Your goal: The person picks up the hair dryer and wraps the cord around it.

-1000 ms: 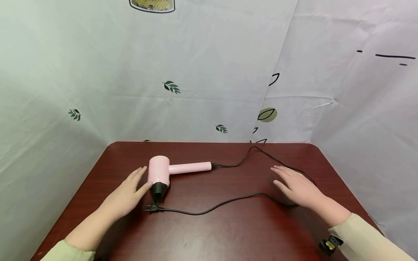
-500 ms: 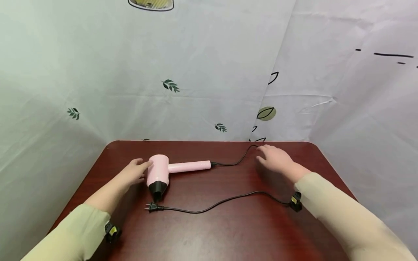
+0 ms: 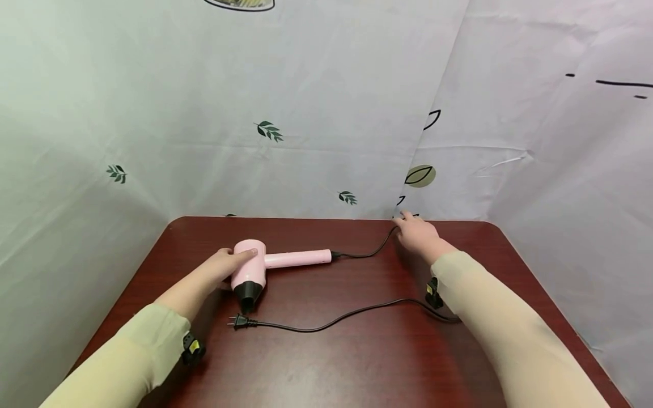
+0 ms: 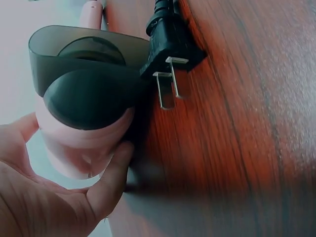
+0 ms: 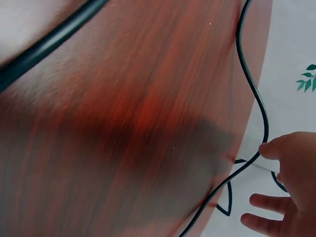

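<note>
A pink hair dryer [image 3: 248, 263] with a dark nozzle [image 4: 89, 96] lies at the left of the table, its handle [image 3: 298, 259] pointing right. My left hand [image 3: 223, 265] grips the barrel from the side, thumb and fingers on opposite sides in the left wrist view. Beyond the handle, the black cord [image 3: 364, 255] runs toward the table's back edge. There my right hand [image 3: 417, 233] reaches in with its fingers spread. In the right wrist view, the tip of the thumb [image 5: 270, 148] is right at a bend in the cord.
The two-pin plug [image 4: 173, 44] sits just in front of the nozzle. From it the cord's near stretch [image 3: 326, 327] crosses the reddish-brown table [image 3: 326, 368] and passes under the right forearm. A white curtain [image 3: 306, 85] with leaf prints surrounds the table at the back and sides.
My left hand has come up to the hair dryer and taken hold of its barrel. The right hand has moved leftward and back to the far bend of the cord. The hair dryer stays put.
</note>
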Demonstrator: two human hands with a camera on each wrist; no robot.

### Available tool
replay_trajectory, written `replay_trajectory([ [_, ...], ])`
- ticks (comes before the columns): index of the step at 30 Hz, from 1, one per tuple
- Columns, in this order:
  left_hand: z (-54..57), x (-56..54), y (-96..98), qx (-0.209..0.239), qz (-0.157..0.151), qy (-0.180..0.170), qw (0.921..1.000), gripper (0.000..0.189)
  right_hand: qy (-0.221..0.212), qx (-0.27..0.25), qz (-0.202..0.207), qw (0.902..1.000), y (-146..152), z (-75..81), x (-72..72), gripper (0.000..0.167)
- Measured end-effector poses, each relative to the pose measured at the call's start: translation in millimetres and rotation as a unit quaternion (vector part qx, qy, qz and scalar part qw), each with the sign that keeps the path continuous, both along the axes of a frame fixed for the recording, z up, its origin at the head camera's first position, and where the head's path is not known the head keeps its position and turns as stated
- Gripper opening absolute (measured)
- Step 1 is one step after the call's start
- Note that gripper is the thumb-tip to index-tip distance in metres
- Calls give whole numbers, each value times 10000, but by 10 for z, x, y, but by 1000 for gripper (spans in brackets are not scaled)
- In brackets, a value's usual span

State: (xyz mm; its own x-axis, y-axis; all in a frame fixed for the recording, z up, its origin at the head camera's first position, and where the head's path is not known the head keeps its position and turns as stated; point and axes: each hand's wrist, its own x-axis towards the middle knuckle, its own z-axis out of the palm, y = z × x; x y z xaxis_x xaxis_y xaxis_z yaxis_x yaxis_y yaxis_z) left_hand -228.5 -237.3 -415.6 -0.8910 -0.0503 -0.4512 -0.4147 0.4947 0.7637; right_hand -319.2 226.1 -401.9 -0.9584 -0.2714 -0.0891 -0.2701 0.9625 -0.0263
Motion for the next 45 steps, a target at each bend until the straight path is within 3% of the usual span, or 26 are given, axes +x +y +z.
replay_trajectory([
  [12,-6,-25,26,-129,33,-6,9999,104,-220,126,-171,9995,8,-123,-154,45],
  [23,-30,-8,23,-204,223,125,9995,86,220,244,-59,9994,10,-94,-147,40],
  [31,-3,23,7,68,545,301,9980,80,733,-595,-125,9955,-8,-1,-101,15],
  [36,7,64,-24,40,683,482,9965,85,798,-1238,-355,9885,26,91,-105,21],
  [41,30,140,-55,83,705,704,9950,86,232,-1912,-706,9787,86,272,-80,44],
  [45,80,204,-49,134,682,861,9939,89,-422,-2444,-1060,9629,157,439,-56,59],
])
